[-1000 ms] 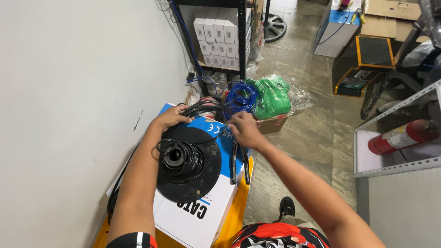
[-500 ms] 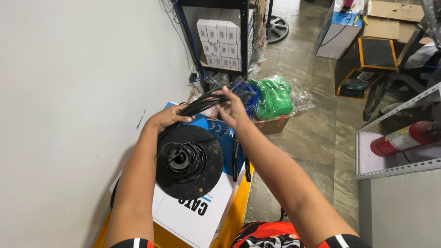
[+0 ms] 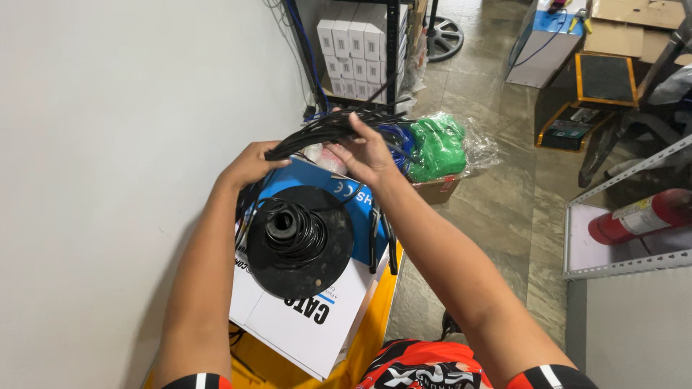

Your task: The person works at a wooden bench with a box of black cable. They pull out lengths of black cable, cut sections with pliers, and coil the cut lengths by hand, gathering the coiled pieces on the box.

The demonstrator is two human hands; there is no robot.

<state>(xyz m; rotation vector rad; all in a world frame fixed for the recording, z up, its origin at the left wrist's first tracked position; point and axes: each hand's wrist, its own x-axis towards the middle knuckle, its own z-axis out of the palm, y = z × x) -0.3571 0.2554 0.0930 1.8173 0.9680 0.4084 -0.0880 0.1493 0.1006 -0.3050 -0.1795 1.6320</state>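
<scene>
My left hand (image 3: 249, 164) and my right hand (image 3: 365, 153) both grip a bundle of black cable (image 3: 328, 127), held stretched between them above a cardboard box. Below the hands a black cable spool (image 3: 299, 241) lies flat on the white and blue box (image 3: 310, 317), with a few turns of black cable around its hub. More black cable hangs from the bundle down toward the spool and over the box's right edge.
The box rests on a yellow surface (image 3: 367, 338) against a white wall (image 3: 108, 144). Coils of blue cable (image 3: 395, 141) and green cable (image 3: 436, 148) in clear plastic lie behind. A black shelf with white boxes (image 3: 353, 43) stands farther back. A red fire extinguisher (image 3: 641, 215) lies on a grey rack at right.
Both hands have lifted the black cable bundle up and away from the spool, drawing it out longer between them.
</scene>
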